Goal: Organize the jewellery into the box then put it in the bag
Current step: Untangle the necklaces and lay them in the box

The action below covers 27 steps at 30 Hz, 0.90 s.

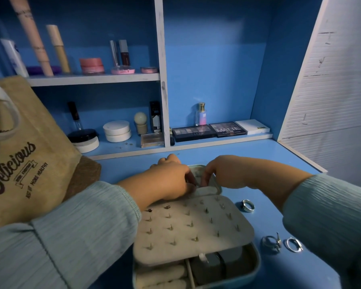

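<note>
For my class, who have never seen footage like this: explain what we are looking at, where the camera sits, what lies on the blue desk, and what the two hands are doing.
There is no machine here. One camera, worn on a person's head, looks forward and down at their own two hands. The left hand and right hand meet at the far end of an open jewellery box, fingers curled as if pinching something small; what it is cannot be made out. A grey earring panel studded with pins lies over the box. On the blue desk, right of the box, lie loose silver rings. A brown bag printed "Delicious" stands on the left. Shelves behind hold cosmetics.
</note>
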Tool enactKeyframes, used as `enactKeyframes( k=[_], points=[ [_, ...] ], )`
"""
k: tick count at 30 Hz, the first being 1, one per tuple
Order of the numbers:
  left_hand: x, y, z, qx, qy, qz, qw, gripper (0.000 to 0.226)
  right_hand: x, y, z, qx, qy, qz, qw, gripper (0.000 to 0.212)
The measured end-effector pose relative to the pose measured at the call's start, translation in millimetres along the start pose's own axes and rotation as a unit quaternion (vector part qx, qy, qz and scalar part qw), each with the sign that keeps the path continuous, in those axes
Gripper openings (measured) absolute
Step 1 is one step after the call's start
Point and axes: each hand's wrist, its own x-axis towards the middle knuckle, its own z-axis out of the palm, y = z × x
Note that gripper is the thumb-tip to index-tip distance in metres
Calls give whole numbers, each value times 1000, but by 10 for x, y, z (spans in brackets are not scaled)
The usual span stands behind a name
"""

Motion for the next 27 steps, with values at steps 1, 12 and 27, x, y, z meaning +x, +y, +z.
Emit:
enactKeyframes(
  k=[1,12,27],
  points=[
    [-5,-3,-3,-2,7,1,1000,23,-4,3,-3,-11,5,4,1000,35],
    [-36,-3,31,2,-28,-6,1000,29,19,-14,93,-66,-3,13,998,34],
    [-625,-309,-189,-66,-41,15,997,24,-309,235,53,45,11,-83,995,48]
  ],
)
